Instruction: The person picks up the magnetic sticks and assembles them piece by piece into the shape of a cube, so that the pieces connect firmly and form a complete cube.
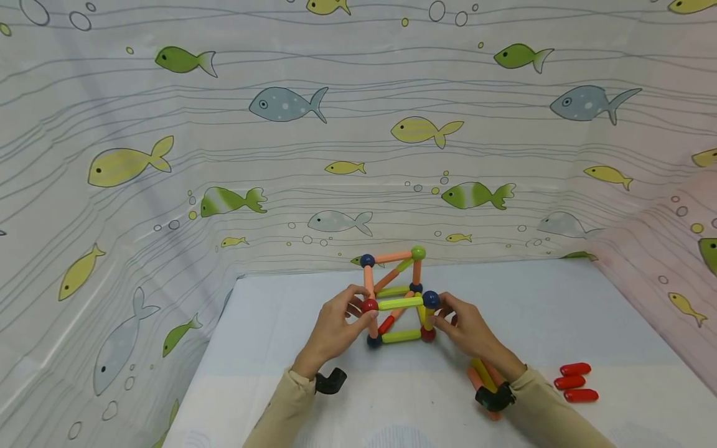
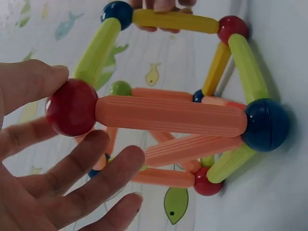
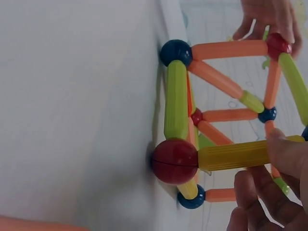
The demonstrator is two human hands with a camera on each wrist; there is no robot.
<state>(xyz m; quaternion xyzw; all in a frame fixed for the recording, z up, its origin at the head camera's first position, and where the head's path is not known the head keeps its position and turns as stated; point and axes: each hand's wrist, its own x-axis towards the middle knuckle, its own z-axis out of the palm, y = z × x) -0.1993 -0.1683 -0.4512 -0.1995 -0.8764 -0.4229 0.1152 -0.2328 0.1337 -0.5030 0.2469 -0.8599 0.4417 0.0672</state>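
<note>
Pinches a red ball at the near upper left corner of the cube frame with the left hand, thumb over it and fingers curled in beneath. Grips with the right hand the yellow rod that stands upright under the blue ball at the near right corner, fingertips closed round it. Steadies the frame from both sides this way, on the white table, near its middle and just in front of the person.

Looks far along: shows balls at all the corners in view, rods along the edges, and slanted orange braces crossing inside. Seems to leave little beyond seating the near corners; cannot tell whether every far edge is filled.

Leaves three loose red rods lying together on the table to the right, well apart from the frame. Shows a few more orange and yellow rods partly hidden under the right wrist. Has a fish-patterned curtain closing off the back and sides. Finds nothing between the hands and the frame.
</note>
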